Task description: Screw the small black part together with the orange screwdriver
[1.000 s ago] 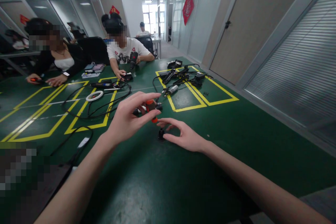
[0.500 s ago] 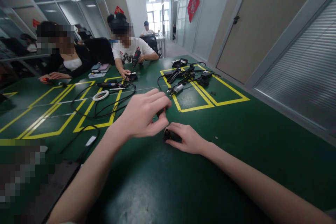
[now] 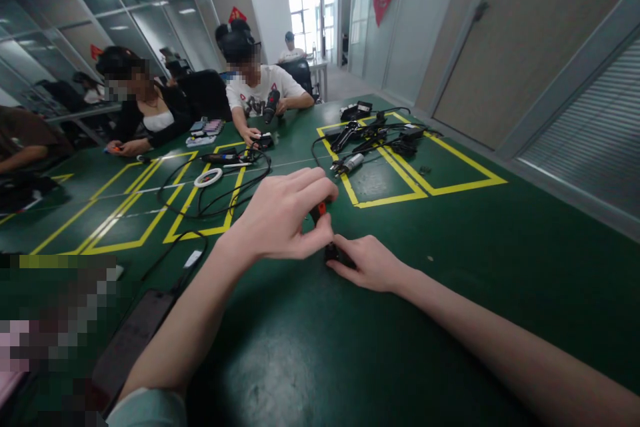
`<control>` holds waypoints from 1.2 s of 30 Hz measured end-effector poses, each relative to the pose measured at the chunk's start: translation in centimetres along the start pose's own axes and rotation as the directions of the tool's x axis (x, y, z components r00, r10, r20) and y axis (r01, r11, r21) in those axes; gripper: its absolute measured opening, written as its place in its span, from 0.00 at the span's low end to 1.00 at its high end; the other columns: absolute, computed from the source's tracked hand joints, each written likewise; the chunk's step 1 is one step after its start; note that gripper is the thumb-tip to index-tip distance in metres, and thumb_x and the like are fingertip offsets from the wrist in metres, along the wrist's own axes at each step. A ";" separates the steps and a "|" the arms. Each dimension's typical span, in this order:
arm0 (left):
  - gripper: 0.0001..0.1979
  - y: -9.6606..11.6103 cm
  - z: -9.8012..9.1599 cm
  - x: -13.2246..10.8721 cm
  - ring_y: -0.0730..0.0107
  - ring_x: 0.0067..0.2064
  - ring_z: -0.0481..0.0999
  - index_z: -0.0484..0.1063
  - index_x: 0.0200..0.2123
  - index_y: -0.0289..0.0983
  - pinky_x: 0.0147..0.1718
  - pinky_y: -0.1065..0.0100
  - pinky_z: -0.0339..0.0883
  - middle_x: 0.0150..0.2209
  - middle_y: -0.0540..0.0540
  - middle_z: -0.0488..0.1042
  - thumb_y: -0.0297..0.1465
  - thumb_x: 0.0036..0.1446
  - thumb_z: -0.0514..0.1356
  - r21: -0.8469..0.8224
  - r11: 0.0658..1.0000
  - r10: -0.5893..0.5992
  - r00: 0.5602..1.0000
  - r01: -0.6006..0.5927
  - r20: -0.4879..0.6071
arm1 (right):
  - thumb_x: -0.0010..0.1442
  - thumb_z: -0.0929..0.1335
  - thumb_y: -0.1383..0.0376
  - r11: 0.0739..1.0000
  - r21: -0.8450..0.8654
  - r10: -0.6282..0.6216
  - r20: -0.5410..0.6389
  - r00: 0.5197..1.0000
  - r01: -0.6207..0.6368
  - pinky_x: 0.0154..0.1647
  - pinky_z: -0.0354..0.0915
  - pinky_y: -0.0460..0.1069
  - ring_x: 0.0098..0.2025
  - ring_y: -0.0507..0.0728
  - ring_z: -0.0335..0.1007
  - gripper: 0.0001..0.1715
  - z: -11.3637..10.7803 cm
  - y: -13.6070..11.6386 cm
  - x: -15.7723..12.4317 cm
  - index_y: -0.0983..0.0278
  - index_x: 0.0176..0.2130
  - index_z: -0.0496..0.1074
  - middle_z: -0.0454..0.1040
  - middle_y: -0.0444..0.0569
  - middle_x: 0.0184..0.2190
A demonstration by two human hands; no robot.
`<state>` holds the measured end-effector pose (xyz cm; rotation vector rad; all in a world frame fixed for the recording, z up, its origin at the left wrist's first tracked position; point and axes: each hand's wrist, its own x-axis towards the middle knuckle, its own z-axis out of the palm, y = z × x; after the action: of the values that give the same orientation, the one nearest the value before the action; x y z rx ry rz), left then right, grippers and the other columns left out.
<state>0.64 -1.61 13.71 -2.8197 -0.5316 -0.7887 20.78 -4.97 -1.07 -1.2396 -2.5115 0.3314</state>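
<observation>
On the green desk at twelve o'clock, my right hand closes its fingers round a small black piece. Just above it, my left hand pinches an orange-and-black handle. Farther off, toward one o'clock, lie a silver-grey cylinder and tangled black cables.

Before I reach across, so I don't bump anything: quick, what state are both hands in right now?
Left hand: closed, holding an orange-and-black tool.
Right hand: closed around a small black part.
</observation>
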 end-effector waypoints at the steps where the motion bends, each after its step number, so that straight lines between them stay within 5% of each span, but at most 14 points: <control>1: 0.10 0.0 0.0 0.0 0.70 0.30 0.70 0.74 0.39 0.34 0.28 0.68 0.57 0.33 0.46 0.75 0.27 0.60 0.53 0.005 1.000 0.003 1.000 -0.003 -0.003 | 0.71 0.65 0.59 1.000 -0.005 0.005 0.007 1.000 -0.005 0.32 0.61 0.49 0.35 0.61 0.81 0.18 0.0 -0.1 0.0 0.65 0.56 0.66 0.83 0.52 0.36; 5: 0.10 0.1 0.2 -0.2 0.72 0.30 0.72 0.75 0.44 0.35 0.29 0.70 0.60 0.32 0.49 0.77 0.28 0.66 0.54 -0.053 0.999 -0.002 1.000 0.003 0.010 | 0.71 0.64 0.58 1.000 -0.004 0.020 0.044 0.999 -0.020 0.34 0.63 0.50 0.37 0.63 0.82 0.18 -0.1 -0.5 0.1 0.65 0.55 0.66 0.84 0.54 0.37; 8: 0.10 0.2 0.0 -0.4 0.75 0.25 0.69 0.73 0.37 0.36 0.26 0.70 0.56 0.26 0.52 0.74 0.32 0.69 0.55 -0.096 0.995 -0.036 0.998 0.042 0.061 | 0.71 0.64 0.59 1.000 0.000 0.027 0.066 0.997 -0.027 0.34 0.63 0.51 0.38 0.64 0.83 0.17 -0.2 -0.8 0.2 0.65 0.55 0.66 0.84 0.55 0.38; 11: 0.10 0.5 -0.4 -0.4 0.74 0.25 0.66 0.69 0.30 0.37 0.26 0.69 0.54 0.25 0.52 0.71 0.31 0.65 0.56 -0.077 0.993 -0.080 0.992 0.087 0.096 | 0.71 0.65 0.59 1.000 0.004 0.025 0.077 0.997 -0.025 0.33 0.63 0.51 0.38 0.64 0.83 0.16 -0.2 -0.8 0.2 0.64 0.55 0.66 0.84 0.55 0.39; 15: 0.04 0.6 -0.8 -0.3 0.70 0.29 0.68 0.69 0.34 0.37 0.28 0.69 0.56 0.32 0.48 0.73 0.27 0.55 0.55 -0.018 0.991 -0.134 0.986 0.136 0.101 | 0.71 0.65 0.59 1.000 -0.006 0.027 0.067 0.997 -0.026 0.32 0.63 0.50 0.37 0.64 0.83 0.17 0.1 -0.6 0.2 0.65 0.55 0.65 0.84 0.55 0.39; 22: 0.07 0.3 -0.6 -0.5 0.74 0.25 0.70 0.71 0.36 0.37 0.26 0.71 0.52 0.26 0.53 0.72 0.33 0.67 0.57 -0.064 0.981 -0.173 0.972 0.185 0.159 | 0.71 0.66 0.58 0.998 -0.043 0.047 0.082 0.996 -0.043 0.32 0.62 0.50 0.37 0.64 0.83 0.19 0.0 -0.5 0.1 0.65 0.56 0.65 0.84 0.53 0.36; 25: 0.11 0.6 -0.6 -0.4 0.73 0.24 0.68 0.67 0.30 0.37 0.25 0.70 0.50 0.23 0.53 0.69 0.35 0.65 0.58 -0.057 0.981 -0.176 0.972 0.187 0.158 | 0.70 0.66 0.59 0.999 -0.027 0.048 0.077 0.996 -0.046 0.32 0.62 0.50 0.35 0.63 0.82 0.19 0.0 -0.3 0.0 0.65 0.56 0.65 0.84 0.52 0.35; 30: 0.04 1.4 -0.5 0.1 0.69 0.31 0.70 0.68 0.34 0.38 0.29 0.67 0.56 0.35 0.47 0.74 0.29 0.53 0.56 -0.053 0.986 -0.148 0.979 0.157 0.139 | 0.68 0.66 0.61 0.999 0.034 0.005 0.022 1.000 -0.006 0.32 0.63 0.50 0.34 0.63 0.82 0.13 0.3 0.3 -0.4 0.63 0.51 0.68 0.84 0.52 0.35; 36: 0.06 1.3 0.0 0.1 0.70 0.28 0.71 0.69 0.37 0.39 0.27 0.67 0.51 0.30 0.51 0.76 0.28 0.62 0.53 -0.024 0.984 -0.170 0.973 0.176 0.153 | 0.66 0.67 0.64 0.998 0.057 0.000 -0.007 1.000 0.001 0.26 0.58 0.49 0.25 0.59 0.76 0.11 0.2 0.5 -0.8 0.61 0.49 0.67 0.78 0.45 0.27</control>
<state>1.19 -2.75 13.65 -2.9131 -0.8033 -0.6216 21.51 -5.34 -1.54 -1.2161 -2.4780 0.3953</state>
